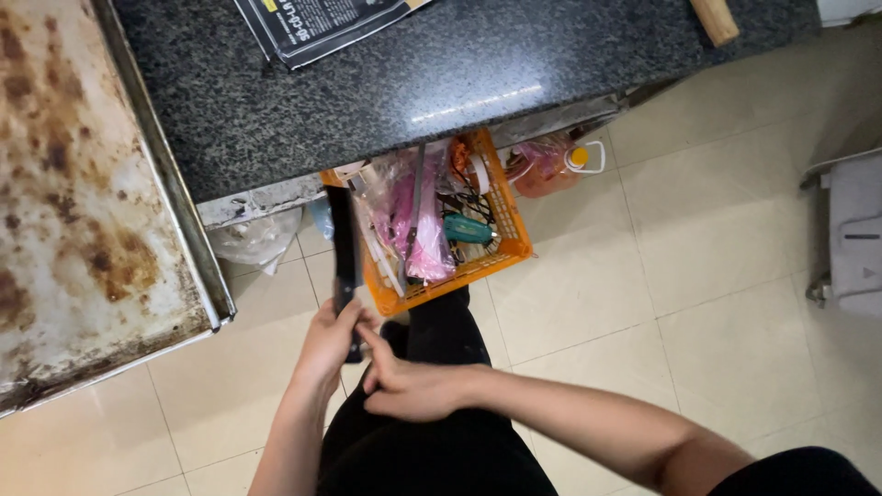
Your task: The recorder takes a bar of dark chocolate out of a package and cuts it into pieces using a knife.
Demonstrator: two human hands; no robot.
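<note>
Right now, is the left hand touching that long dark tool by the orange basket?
Touching. The head view shows the left hand wrapped around the lower end of the long dark tool, beside the orange basket.

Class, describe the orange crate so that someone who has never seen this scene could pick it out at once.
Start at the dark speckled stone counter across the top. Under its front edge, on the pale tiled floor, sits the orange crate, beyond the left hand gripping a long dark knife. It is the only bright orange, slotted container, stuffed with pink bags and tools.
</note>
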